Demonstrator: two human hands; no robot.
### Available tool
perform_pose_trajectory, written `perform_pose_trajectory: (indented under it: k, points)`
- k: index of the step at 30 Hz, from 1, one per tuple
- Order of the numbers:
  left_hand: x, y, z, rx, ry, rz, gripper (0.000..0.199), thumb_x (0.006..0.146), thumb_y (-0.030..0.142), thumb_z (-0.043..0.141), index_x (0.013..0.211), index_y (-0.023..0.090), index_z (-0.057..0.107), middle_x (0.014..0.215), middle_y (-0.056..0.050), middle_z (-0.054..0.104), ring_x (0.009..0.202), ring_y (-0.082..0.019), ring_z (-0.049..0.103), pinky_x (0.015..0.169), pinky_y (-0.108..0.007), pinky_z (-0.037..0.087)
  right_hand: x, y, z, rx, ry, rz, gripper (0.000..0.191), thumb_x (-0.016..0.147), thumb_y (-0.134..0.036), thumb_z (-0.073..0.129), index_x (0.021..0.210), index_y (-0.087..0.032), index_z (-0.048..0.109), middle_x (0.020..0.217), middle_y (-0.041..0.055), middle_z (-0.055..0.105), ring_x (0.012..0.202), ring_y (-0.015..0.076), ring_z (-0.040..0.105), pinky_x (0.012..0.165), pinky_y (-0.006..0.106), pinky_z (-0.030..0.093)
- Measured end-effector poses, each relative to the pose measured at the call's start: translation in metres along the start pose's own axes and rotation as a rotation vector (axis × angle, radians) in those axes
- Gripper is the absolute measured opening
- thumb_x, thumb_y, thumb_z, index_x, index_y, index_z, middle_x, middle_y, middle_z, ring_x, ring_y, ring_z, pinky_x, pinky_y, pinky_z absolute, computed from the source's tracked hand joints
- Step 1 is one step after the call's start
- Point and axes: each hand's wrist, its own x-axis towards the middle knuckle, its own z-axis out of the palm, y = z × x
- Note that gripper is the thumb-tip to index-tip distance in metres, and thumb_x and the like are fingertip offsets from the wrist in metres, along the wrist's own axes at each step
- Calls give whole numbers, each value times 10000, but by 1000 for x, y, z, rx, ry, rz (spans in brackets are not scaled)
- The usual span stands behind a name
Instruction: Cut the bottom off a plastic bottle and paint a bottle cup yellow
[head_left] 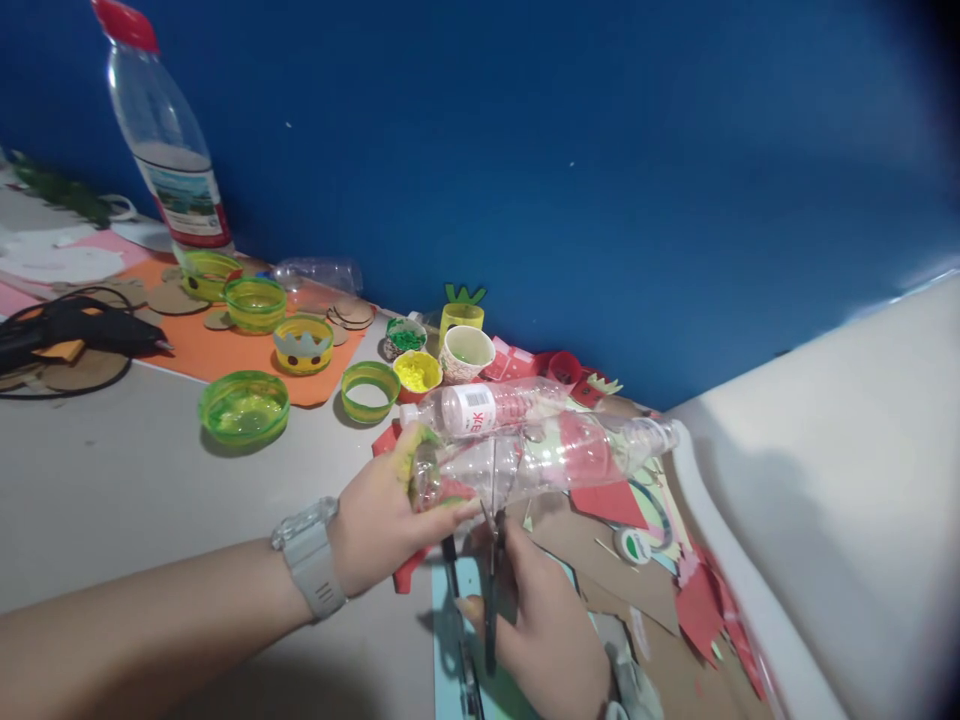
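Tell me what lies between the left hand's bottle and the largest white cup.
A labelled bottle lies between the held bottle and the cup, in the head view.

Pale grey tabletop (112, 500), most crowded toward the back and right.
An orange sheet (202, 355) covers the back left. Just in front sit a green bowl (244, 410) and a green-and-yellow ring (370, 408) (grey shows through its middle). Beyond stand a yellow-filled cup (418, 373) and a white cup (465, 356); a light blue sheet (444, 670) lies at the near side, beside brown cardboard (592, 560).
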Motion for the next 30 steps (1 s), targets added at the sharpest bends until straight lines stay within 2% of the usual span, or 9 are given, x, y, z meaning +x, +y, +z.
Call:
perform_pose_trajectory:
  k: [2, 6, 9, 12, 19, 26, 30]
  points:
    - [0, -2, 0, 29, -6, 5, 465, 815, 510, 679, 1139, 221, 512, 932, -50, 748, 892, -276, 717, 825, -446, 546, 1, 2, -1, 12, -4, -31, 364, 772, -551, 604, 858, -220, 480, 749, 15, 528, 692, 216, 499, 717, 352, 427]
    - [2, -7, -2, 31, 26, 81, 450, 861, 512, 622, 1204, 255, 485, 1183, -67, 700, 1098, -278, 657, 930, -462, 515, 2, 2, -2, 133, -112, -80, 316, 834, -518, 546, 795, -213, 469, 702, -12, 476, 643, 173, 438, 625, 299, 383]
    - [4, -10, -3, 31, 33, 126, 408, 903, 499, 572, 1231, 277, 475, 1236, -51, 678, 1159, -263, 623, 974, -459, 496, 2, 4, -3, 203, -212, -132, 303, 833, -485, 551, 756, -213, 441, 673, -30, 440, 609, 147, 388, 559, 272, 322]
    - [6, -12, -5, 47, 31, 179, 404, 913, 494, 560, 1255, 295, 474, 1270, -34, 656, 1188, -247, 601, 1025, -450, 466, 2, 8, -1, 225, -215, -148, 288, 826, -446, 569, 743, -215, 418, 645, -45, 405, 585, 132, 358, 533, 261, 294]
    - [5, -8, -4, 58, 32, 164, 460, 881, 532, 572, 1246, 265, 487, 1235, -70, 663, 1153, -290, 610, 1011, -500, 464, 3, 16, 8, 251, -190, -196, 337, 850, -520, 566, 808, -197, 481, 663, -42, 439, 589, 125, 376, 541, 254, 334]
    - [3, 1, -2, 14, 63, 78, 420, 824, 554, 626, 1103, 256, 527, 962, -43, 713, 930, -273, 671, 886, -498, 522, 2, 6, 6, 275, -166, -156, 436, 820, -633, 525, 761, -205, 467, 647, -32, 437, 575, 131, 369, 537, 266, 321]
    - [4, 2, -2, 22, 93, 113, 434, 809, 543, 647, 1117, 256, 545, 1048, -56, 708, 1000, -275, 663, 923, -486, 521, 3, 3, 6, 301, -154, -161, 463, 823, -657, 523, 765, -199, 501, 668, -19, 455, 598, 143, 399, 558, 271, 343]
